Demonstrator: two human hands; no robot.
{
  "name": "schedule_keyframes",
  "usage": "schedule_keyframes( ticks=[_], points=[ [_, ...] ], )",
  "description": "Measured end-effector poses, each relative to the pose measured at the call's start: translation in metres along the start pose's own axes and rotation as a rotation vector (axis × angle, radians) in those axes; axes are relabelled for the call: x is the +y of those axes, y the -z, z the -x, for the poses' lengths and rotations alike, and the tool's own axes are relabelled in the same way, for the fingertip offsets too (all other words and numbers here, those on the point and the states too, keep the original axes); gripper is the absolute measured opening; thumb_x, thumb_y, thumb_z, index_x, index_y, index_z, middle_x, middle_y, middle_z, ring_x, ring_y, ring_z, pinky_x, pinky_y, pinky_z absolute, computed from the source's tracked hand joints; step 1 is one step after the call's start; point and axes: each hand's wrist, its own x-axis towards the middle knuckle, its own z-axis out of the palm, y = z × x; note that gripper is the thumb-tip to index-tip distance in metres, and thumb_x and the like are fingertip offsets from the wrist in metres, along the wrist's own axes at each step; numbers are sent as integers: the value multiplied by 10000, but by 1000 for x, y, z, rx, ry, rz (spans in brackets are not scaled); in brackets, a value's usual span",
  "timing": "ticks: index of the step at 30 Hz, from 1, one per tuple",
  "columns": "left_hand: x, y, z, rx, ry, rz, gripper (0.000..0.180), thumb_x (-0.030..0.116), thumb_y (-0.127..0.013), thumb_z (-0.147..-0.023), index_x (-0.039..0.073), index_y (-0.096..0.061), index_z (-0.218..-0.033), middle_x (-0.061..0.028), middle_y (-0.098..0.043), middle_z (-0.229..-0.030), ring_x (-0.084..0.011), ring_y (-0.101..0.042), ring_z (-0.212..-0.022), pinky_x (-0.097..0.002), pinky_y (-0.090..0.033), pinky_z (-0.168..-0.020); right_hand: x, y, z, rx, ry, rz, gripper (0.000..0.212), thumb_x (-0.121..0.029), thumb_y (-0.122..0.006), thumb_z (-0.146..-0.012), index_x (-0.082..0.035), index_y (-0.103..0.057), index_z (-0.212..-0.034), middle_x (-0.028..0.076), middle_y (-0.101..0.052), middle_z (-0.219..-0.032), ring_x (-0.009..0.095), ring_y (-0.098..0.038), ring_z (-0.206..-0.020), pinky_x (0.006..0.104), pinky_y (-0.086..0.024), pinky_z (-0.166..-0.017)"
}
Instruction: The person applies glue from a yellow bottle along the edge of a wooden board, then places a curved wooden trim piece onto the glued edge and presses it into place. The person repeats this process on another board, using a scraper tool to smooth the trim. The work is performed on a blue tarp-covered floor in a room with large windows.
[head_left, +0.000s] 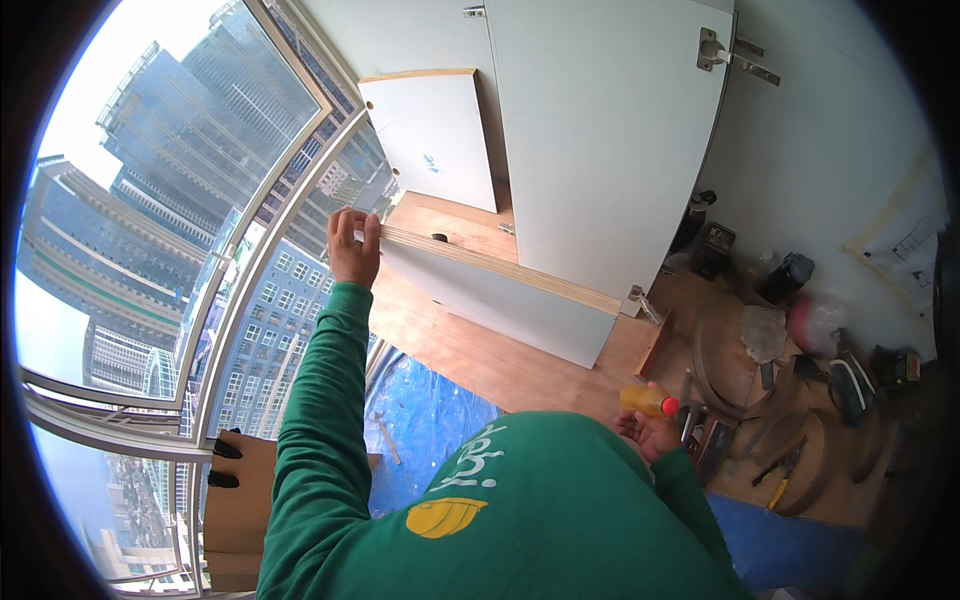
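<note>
At the far left end of a white panel [495,300] with a bare plywood edge, my left hand [354,248] has its fingers curled over the corner. The panel stands on its long edge on the wooden surface. Low at the right, close to my body, my right hand [650,432] is closed around a small bottle [640,401] with a red cap and yellowish contents. Behind the panel, a smaller white board [432,140] with blue handwriting leans against a large white cabinet door [605,140]. A small dark round piece [440,237] lies just behind the panel's upper edge.
Tall windows [225,265] run along the left. Blue plastic sheet [425,400] covers the floor, with a hammer [386,437] on it. At right lie coiled edging strips [725,370], yellow-handled pliers [783,485] and a shoe [850,387]. Cardboard [240,510] stands lower left.
</note>
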Motion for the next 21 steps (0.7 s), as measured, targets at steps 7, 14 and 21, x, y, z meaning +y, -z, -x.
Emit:
schedule_keyframes(
  ticks=[7, 14, 21],
  points=[
    [-34, -41, -5, 142, 625, 863, 347, 274, -573, -1009, -9, -677, -1181, -64, -685, -938, -173, -633, -916, -310, -472, -846, -65, -45, 41, -180, 291, -166, 532, -284, -627, -1024, -250, -443, -1522, 210, -654, -1207, 352, -701, -1023, 515, -629, -863],
    [-69, -58, -6, 377, 831, 1087, 435, 484, -549, -1020, 96, -619, -837, -32, -588, -756, -186, -558, -686, -350, -451, -687, -145, -86, 45, -101, 596, 206, 677, -354, -607, -1079, -219, -282, -1657, 213, -621, -1311, 328, -673, -1134, 467, -608, -895],
    [-59, -67, -5, 453, 780, 1003, 551, 525, -504, -1063, 28, -642, -868, -68, -632, -828, -202, -588, -790, -354, -477, -783, -219, -204, 61, -138, 1027, 445, 786, -207, -739, -973, -101, -322, -1630, 151, -600, -1361, 301, -637, -1225, 512, -556, -1040]
  ],
)
